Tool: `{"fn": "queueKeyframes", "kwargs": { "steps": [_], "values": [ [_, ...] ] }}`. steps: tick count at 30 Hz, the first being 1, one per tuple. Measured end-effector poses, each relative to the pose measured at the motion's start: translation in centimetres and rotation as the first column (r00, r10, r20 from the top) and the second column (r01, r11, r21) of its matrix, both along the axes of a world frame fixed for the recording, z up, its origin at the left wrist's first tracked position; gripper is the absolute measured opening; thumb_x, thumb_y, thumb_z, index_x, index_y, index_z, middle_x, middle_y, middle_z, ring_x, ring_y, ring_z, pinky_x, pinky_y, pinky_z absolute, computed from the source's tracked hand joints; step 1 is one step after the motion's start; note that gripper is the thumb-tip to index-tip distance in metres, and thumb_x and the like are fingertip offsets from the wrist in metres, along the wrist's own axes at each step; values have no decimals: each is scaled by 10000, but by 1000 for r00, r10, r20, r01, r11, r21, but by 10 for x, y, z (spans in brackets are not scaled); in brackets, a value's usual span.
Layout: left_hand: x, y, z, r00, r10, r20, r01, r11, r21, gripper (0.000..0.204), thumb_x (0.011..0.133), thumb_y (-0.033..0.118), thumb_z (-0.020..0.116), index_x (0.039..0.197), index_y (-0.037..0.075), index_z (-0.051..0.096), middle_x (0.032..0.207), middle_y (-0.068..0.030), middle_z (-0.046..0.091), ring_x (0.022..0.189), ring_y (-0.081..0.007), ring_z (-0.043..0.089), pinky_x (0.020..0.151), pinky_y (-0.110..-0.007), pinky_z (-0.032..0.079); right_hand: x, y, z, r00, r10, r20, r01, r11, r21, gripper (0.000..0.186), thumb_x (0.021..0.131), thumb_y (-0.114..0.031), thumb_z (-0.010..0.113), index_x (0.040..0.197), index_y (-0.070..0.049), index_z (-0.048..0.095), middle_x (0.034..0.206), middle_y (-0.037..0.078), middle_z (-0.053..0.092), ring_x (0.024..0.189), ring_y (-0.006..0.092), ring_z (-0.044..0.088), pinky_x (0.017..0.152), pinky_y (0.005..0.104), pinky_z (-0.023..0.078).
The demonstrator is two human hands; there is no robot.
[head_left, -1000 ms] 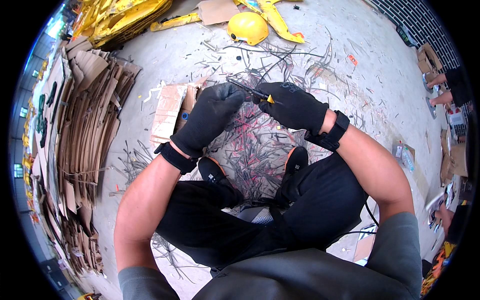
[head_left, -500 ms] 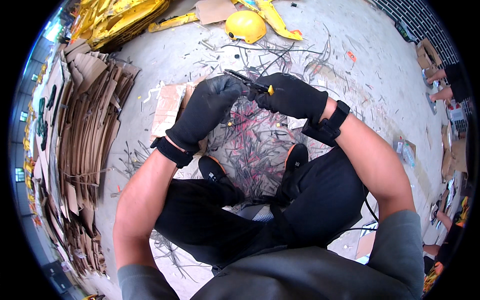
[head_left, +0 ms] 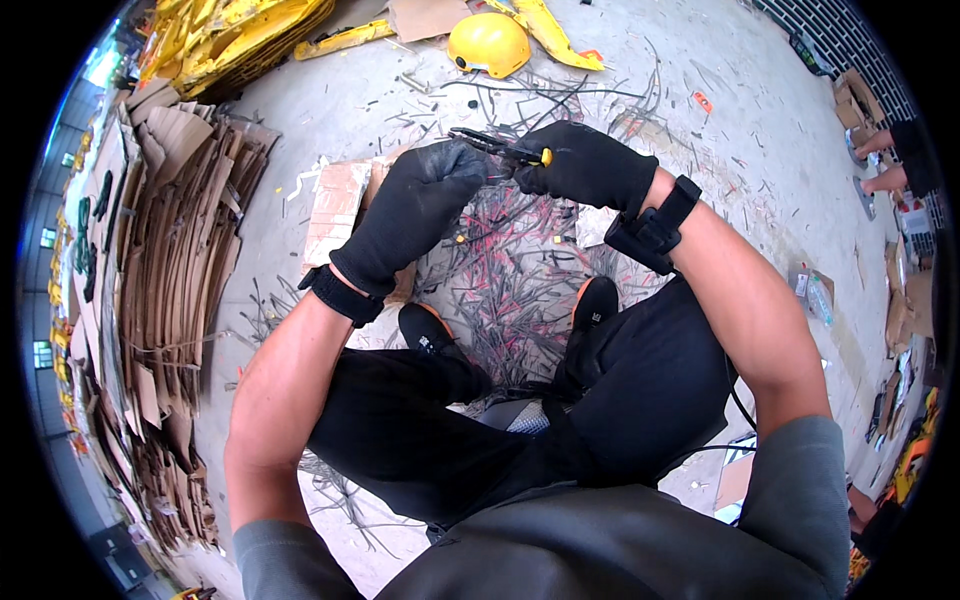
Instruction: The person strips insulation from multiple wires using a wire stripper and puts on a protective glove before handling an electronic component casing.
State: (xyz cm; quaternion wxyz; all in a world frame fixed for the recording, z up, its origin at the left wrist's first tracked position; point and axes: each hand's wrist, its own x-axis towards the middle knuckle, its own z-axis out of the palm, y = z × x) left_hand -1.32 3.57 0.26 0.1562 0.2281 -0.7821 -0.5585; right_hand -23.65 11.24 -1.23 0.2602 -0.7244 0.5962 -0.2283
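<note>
My right hand, in a black glove, is closed on a black hand tool with yellow on it, perhaps cutters, held pointing left. My left hand, also gloved, is closed just beside the tool's tip; what its fingers hold is too small to make out. Below both hands, many grey, black and pink cable scraps litter the floor between my shoes. A cardboard piece lies left of them, partly behind my left hand.
A tall stack of flattened cardboard fills the left. A yellow helmet and stacked yellow panels are beyond the hands. At the right are co-workers' legs, cardboard boxes and a plastic bottle.
Both my hands have risen a little toward the far side of the floor, carrying the tool upward in the picture. Co-workers at the right edge have shifted slightly.
</note>
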Motion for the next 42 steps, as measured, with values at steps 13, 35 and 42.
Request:
{"fn": "queueKeyframes", "kwargs": {
  "steps": [13, 35, 42],
  "values": [
    [3, 0, -2, 1000, -16, 21, 16, 1000, -10, 214, 992, 264, 537, 948, 72, 618, 663, 75, 452, 572, -17, 403, 501, -200, 351, -5, -6, -3, 996, -91, 21, 88, 989, 116, 283, 824, -217, 688, 1051, -48, 695, 839, 121, 697, 747, 184, 618, 724, 335, 497],
    [27, 1, 25, 984, 172, 43, -177, 950, 258, 252, 973, 253, 543, 1047, 38, 652, 662, 70, 504, 521, -17, 412, 481, -177, 335, -37, 1, -5, 981, -190, 46, 189, 982, 18, 260, 846, -251, 676, 965, -20, 672, 780, 180, 657, 710, 289, 619, 657, 395, 466],
    [30, -3, 23, 985, 171, 26, -171, 950, 260, 268, 977, 256, 535, 1079, 37, 649, 656, 73, 482, 527, -15, 407, 487, -180, 334, -39, 5, -12, 992, -122, -21, 118, 984, -136, 246, 877, -215, 637, 1050, -42, 655, 854, 190, 665, 797, 320, 645, 720, 403, 500]
  ]
}}
